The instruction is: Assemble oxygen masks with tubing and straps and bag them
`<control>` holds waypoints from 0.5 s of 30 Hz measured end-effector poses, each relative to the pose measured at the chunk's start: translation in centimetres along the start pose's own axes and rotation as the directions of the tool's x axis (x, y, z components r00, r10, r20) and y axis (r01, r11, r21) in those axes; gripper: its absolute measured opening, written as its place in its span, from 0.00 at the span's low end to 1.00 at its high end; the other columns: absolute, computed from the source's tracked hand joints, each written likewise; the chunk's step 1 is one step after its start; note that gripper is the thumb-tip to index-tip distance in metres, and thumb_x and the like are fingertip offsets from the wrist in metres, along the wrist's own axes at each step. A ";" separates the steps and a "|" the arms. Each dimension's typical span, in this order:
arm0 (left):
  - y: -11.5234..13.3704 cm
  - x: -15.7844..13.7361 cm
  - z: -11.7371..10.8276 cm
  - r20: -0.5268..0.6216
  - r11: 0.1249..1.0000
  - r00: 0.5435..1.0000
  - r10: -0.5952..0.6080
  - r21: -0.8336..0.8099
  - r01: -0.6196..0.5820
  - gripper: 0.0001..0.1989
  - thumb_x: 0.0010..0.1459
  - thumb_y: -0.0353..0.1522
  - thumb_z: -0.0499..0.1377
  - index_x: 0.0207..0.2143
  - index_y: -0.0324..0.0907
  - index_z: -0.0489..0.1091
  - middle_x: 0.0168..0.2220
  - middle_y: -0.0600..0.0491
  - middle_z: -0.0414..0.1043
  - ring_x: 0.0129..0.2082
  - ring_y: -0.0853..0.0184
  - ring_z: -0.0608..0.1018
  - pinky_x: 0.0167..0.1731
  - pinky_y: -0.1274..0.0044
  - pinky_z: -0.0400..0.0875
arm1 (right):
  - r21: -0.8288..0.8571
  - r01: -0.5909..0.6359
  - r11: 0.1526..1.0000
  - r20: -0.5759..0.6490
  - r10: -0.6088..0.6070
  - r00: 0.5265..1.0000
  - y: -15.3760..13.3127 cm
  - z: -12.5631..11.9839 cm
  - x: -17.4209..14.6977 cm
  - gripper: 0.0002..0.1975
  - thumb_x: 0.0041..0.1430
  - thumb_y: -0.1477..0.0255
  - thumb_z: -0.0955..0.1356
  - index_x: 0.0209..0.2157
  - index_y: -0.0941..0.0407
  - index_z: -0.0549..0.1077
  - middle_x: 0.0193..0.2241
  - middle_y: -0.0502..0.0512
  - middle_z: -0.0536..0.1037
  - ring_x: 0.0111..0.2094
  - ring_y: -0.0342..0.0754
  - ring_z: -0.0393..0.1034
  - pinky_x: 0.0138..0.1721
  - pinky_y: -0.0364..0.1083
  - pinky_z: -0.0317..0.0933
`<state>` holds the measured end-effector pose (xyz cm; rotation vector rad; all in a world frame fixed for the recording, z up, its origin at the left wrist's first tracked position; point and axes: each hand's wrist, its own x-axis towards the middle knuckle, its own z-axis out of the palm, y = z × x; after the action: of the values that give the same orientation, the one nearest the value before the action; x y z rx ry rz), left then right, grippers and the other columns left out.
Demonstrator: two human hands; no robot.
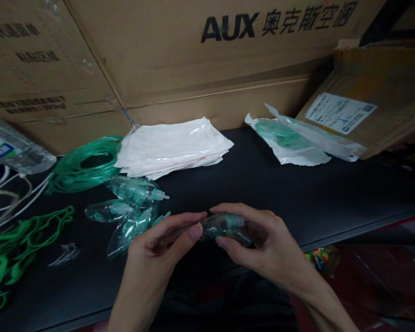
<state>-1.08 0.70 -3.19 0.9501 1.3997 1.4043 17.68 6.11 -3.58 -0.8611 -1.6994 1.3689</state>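
Between my two hands, near the table's front edge, is a clear green-tinted oxygen mask [218, 224]. The fingers of my left hand [166, 237] pinch its left end. My right hand [259, 237] wraps round the other end, thumb below and fingers above. Part of the mask is hidden behind the fingers. Just beyond my left hand lie several more clear masks [133, 191] with pale connectors, heaped together. Coiled green tubing [85, 161] sits behind them to the left. Green elastic straps [17, 244] lie tangled at the far left, beside small thin clear or metallic strips [65, 253].
White flat packets [173, 143] are stacked at the back. An opened packet [287, 136] with green tubing leans by a labelled carton [373, 92]. A large cardboard box [193, 69] walls the back. A plastic bottle [20, 147] and white cables [14, 203] occupy the left.
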 end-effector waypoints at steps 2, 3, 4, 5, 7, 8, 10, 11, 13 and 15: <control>0.0 0.1 0.1 -0.018 1.000 1.000 0.000 0.007 0.000 0.05 0.52 0.33 0.71 0.34 0.51 0.85 0.38 0.55 0.87 0.39 0.65 0.87 0.40 0.83 0.80 | -0.002 0.001 1.000 -0.002 -0.001 1.000 -0.1 0.0 0.0 0.18 0.55 0.76 0.75 0.49 0.52 0.80 0.39 0.51 0.85 0.36 0.46 0.79 0.38 0.42 0.72; 0.0 0.2 0.1 -0.022 1.000 1.000 -0.001 0.013 0.001 0.05 0.52 0.33 0.71 0.34 0.51 0.85 0.38 0.54 0.87 0.39 0.65 0.87 0.40 0.83 0.80 | -0.003 0.005 1.000 -0.004 -0.005 1.000 -0.1 0.0 0.0 0.18 0.55 0.76 0.75 0.49 0.52 0.80 0.39 0.51 0.85 0.36 0.46 0.79 0.38 0.43 0.72; 0.0 0.2 0.2 -0.023 1.000 1.000 0.000 0.018 0.000 0.05 0.52 0.33 0.71 0.34 0.51 0.85 0.38 0.54 0.87 0.39 0.65 0.87 0.40 0.83 0.80 | -0.004 0.007 1.000 -0.005 -0.007 1.000 -0.1 0.0 0.0 0.18 0.55 0.76 0.75 0.49 0.52 0.80 0.39 0.51 0.85 0.36 0.46 0.79 0.39 0.43 0.72; 0.0 0.3 0.2 -0.021 1.000 1.000 0.002 0.024 -0.001 0.05 0.52 0.33 0.72 0.34 0.51 0.85 0.38 0.54 0.87 0.39 0.65 0.87 0.40 0.82 0.80 | -0.004 0.009 1.000 -0.003 -0.009 1.000 -0.2 -0.1 -0.1 0.18 0.55 0.76 0.75 0.49 0.52 0.79 0.40 0.51 0.85 0.37 0.47 0.79 0.39 0.43 0.72; 0.1 0.4 0.3 -0.013 0.999 1.000 0.011 0.034 -0.011 0.05 0.52 0.33 0.72 0.34 0.51 0.85 0.37 0.54 0.87 0.39 0.65 0.87 0.41 0.82 0.80 | 0.003 0.015 1.000 0.003 -0.015 1.000 -0.2 -0.2 -0.2 0.19 0.56 0.76 0.75 0.49 0.52 0.79 0.41 0.52 0.85 0.37 0.47 0.79 0.39 0.43 0.72; 0.1 0.3 0.3 -0.009 0.999 1.000 0.016 0.036 -0.015 0.06 0.52 0.33 0.72 0.34 0.51 0.85 0.37 0.54 0.87 0.39 0.65 0.87 0.41 0.82 0.80 | 0.007 0.019 1.000 0.005 -0.019 1.000 -0.2 -0.2 -0.2 0.19 0.56 0.76 0.75 0.50 0.52 0.79 0.41 0.52 0.85 0.38 0.47 0.79 0.40 0.43 0.72; 0.1 0.3 0.3 -0.006 0.999 1.000 0.020 0.035 -0.020 0.05 0.52 0.33 0.71 0.33 0.51 0.85 0.36 0.54 0.87 0.38 0.65 0.87 0.40 0.82 0.80 | 0.016 0.036 0.999 0.016 -0.036 0.999 -0.2 -0.2 -0.2 0.19 0.56 0.77 0.75 0.50 0.51 0.79 0.42 0.51 0.85 0.39 0.46 0.79 0.41 0.42 0.71; 0.1 0.2 0.3 -0.014 0.999 1.000 0.019 0.032 -0.018 0.05 0.52 0.33 0.71 0.33 0.51 0.85 0.36 0.54 0.87 0.37 0.65 0.87 0.39 0.82 0.80 | 0.019 0.049 0.999 0.024 -0.050 0.998 -0.2 -0.2 -0.2 0.19 0.56 0.78 0.75 0.50 0.51 0.78 0.42 0.50 0.85 0.40 0.45 0.79 0.42 0.41 0.71; 0.1 0.1 0.3 -0.034 1.000 0.999 0.011 0.022 -0.011 0.05 0.52 0.33 0.71 0.33 0.50 0.85 0.36 0.53 0.87 0.37 0.64 0.87 0.39 0.81 0.81 | 0.018 0.083 0.996 0.040 -0.084 0.996 -0.2 -0.1 -0.2 0.21 0.56 0.80 0.74 0.51 0.50 0.78 0.43 0.49 0.84 0.41 0.44 0.79 0.43 0.40 0.70; 0.0 0.2 0.2 -0.045 1.000 0.999 0.012 0.017 -0.011 0.05 0.51 0.32 0.71 0.33 0.49 0.85 0.36 0.53 0.87 0.37 0.64 0.87 0.39 0.81 0.81 | 0.010 0.122 0.992 0.049 -0.123 0.991 -0.1 -0.1 -0.1 0.23 0.57 0.81 0.74 0.52 0.49 0.77 0.44 0.48 0.84 0.42 0.44 0.78 0.45 0.40 0.70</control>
<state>-0.90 0.92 -3.14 0.9438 1.4438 1.4326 17.86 6.03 -3.51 -0.7123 -1.7543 1.3217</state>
